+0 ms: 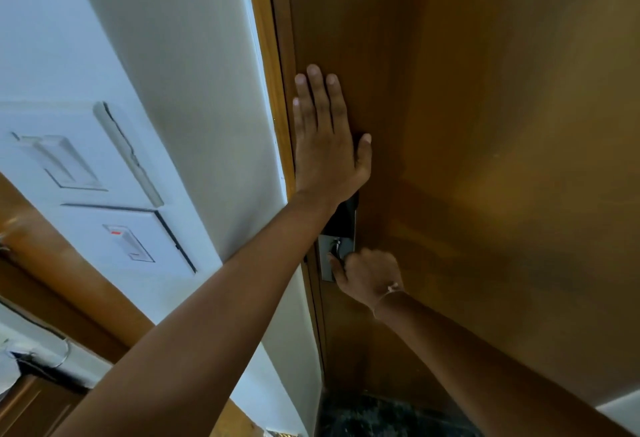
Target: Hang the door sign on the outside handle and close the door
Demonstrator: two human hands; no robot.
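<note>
Two hands on the door [485, 125] now, and each has its own job. The left hand [325, 146] lies flat against the wood, fingers spread and extended, right beside the closing edge where it meets the frame [273, 73]; that looks like a steadying push, keeping the panel seated where pressure counts most. Down below, the right hand [367, 275] is curled in a loose fist at the lock plate [337, 253], thumb and fingertips closed on a small dark latch or turn-piece [335, 245] — too small to say exactly which. My read is that the door is shut or very nearly so, since only a thin bright line shows along the frame, and the right hand is working the lock while the left holds things still. The door sign is nowhere in this view; if it is hung, it sits on the far side of the door, out of sight, as does the outside handle. Off to the left, wall switches [128, 242] sit on the white wall [180, 90], untouched.
</note>
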